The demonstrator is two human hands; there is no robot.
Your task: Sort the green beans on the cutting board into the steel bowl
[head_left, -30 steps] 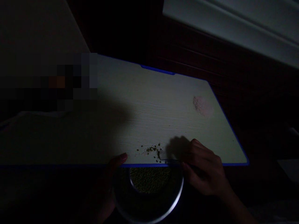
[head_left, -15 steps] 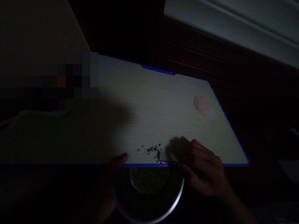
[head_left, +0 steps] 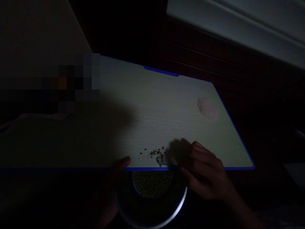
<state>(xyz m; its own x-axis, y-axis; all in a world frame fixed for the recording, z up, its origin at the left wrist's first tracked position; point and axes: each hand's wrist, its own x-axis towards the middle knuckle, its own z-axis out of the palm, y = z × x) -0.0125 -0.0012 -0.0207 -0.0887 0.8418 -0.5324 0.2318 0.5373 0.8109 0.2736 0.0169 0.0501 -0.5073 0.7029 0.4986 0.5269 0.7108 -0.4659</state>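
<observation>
A round metal bowl (head_left: 179, 208) holding many small green beans (head_left: 153, 184) sits just under the near edge of a pale, blue-rimmed table (head_left: 152, 92). My left hand (head_left: 113, 187) is wrapped around the bowl's left side, its thumb lying over the table edge; the other fingers are lost in darkness. Between the pinched fingers of my right hand (head_left: 206, 171) is a thin, stick-like tool (head_left: 166, 165). Its tip rests by the table edge, beside several loose beans (head_left: 157, 152) scattered on the tabletop.
A small heap of pinkish grains (head_left: 207, 108) lies on the table's right side. Beyond the table stands a pale ledge (head_left: 233, 31). A blurred-out patch and cloth (head_left: 47, 116) occupy the far left. Much of the scene is very dark.
My right hand and the thin tool have shifted slightly left along the table edge. A few beans nearest the edge are gone from the tabletop. My left hand stays put.
</observation>
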